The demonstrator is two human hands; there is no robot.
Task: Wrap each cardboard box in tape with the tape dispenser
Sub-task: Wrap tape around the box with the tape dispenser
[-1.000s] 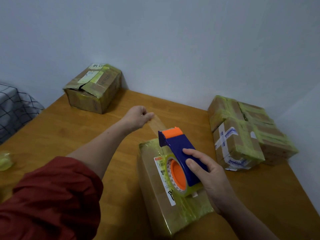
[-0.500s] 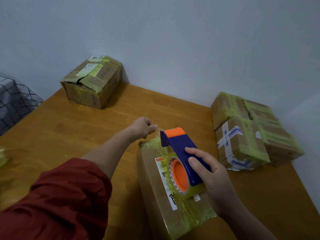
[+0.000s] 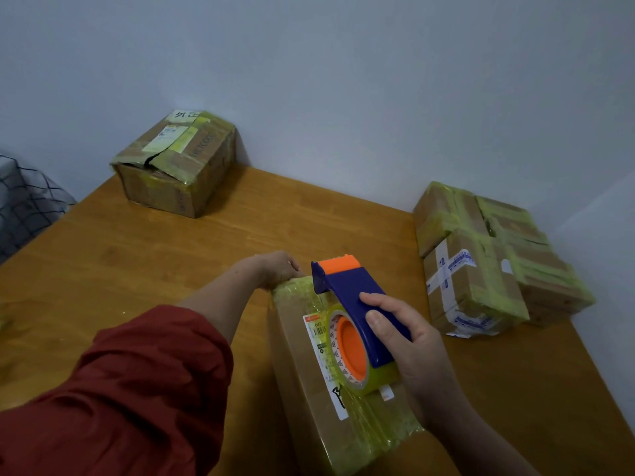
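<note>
A long cardboard box with a white label and yellowish tape on it lies on the wooden table in front of me. My right hand grips the blue and orange tape dispenser, which sits on the box's top. My left hand is at the box's far end, fingers curled over the edge on the tape end there. The fingertips are hidden behind the box.
A worn, taped cardboard box stands at the table's far left by the wall. Several taped boxes are stacked at the far right. A checked cloth lies beyond the left edge.
My left hand has come down from mid-air, drawing the tape end to the box's far edge. The dispenser and right hand have stayed on the box top.
</note>
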